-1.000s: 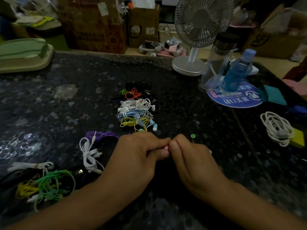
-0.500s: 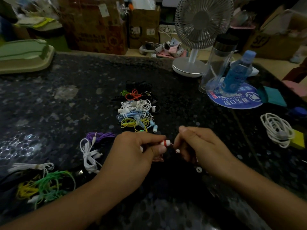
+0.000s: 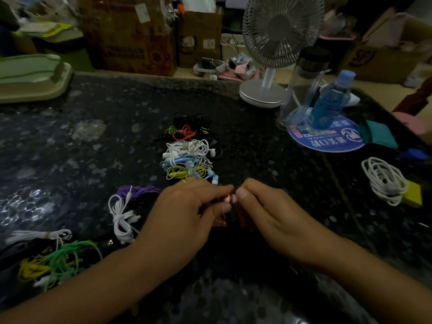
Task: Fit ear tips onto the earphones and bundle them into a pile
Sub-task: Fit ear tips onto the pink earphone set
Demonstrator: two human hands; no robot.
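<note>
red earbud (image 3: 229, 198), between both hands' grip

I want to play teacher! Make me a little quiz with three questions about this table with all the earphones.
1. True or false: both hands meet at the red and white earbud.
2. Which lies nearer the left hand: the purple earphones or the white cable coil?
3. What stands on the blue round mat: A) the fan, B) the blue bottle, C) a box?

Key: 1 true; 2 purple earphones; 3 B.
</note>
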